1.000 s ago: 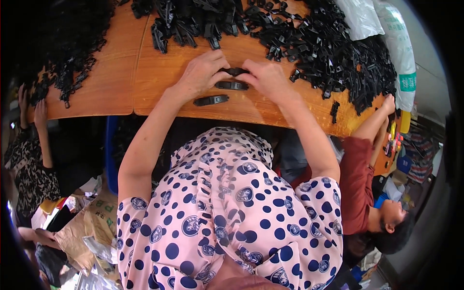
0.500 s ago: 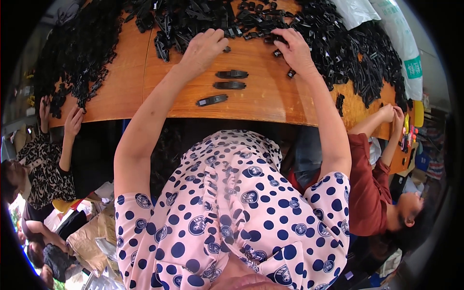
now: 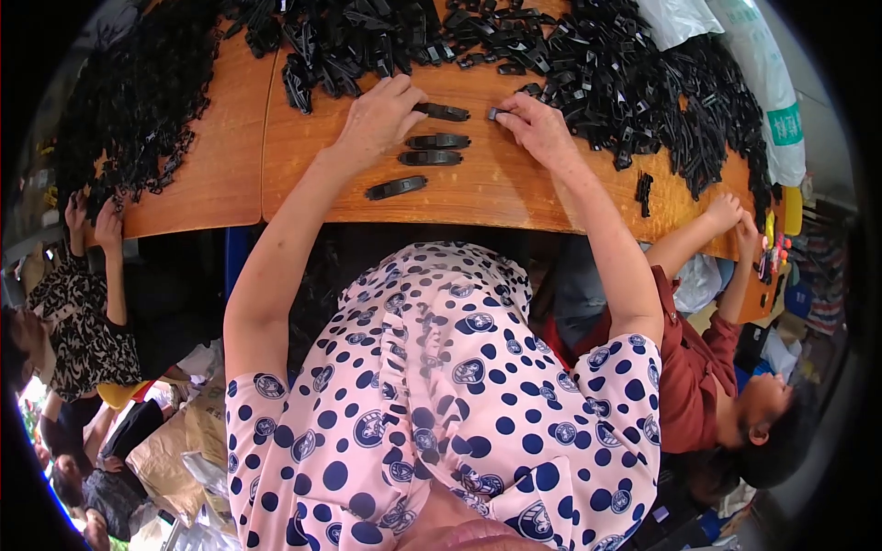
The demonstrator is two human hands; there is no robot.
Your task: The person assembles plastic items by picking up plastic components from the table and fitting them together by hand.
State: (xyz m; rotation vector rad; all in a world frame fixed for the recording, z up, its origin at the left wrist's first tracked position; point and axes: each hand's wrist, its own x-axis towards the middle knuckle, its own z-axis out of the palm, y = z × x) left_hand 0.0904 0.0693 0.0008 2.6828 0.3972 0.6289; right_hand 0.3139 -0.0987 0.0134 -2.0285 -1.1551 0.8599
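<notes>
My left hand (image 3: 378,118) is closed on the left end of a long, narrow black plastic piece (image 3: 446,112) that points to the right. Facing it across a short gap, my right hand (image 3: 540,130) pinches a small black block-like part (image 3: 496,114) between thumb and fingers. Three similar long black pieces lie nearer to me: one flat piece (image 3: 438,141), another just below it (image 3: 430,158), and a tilted one (image 3: 397,187) close to the table edge. The exact kind of these parts is too small to tell.
Heaps of black plastic parts cover the far table, with one pile (image 3: 322,46) ahead and another (image 3: 634,101) at right. More hang at far left (image 3: 138,110). A white plastic bag (image 3: 758,55) stands far right. Co-workers sit at both sides, their hands (image 3: 108,225) at the table.
Both hands have come back from the heaps toward me. The long black piece now shows in my left hand, and the small part in my right hand has moved left toward it.
</notes>
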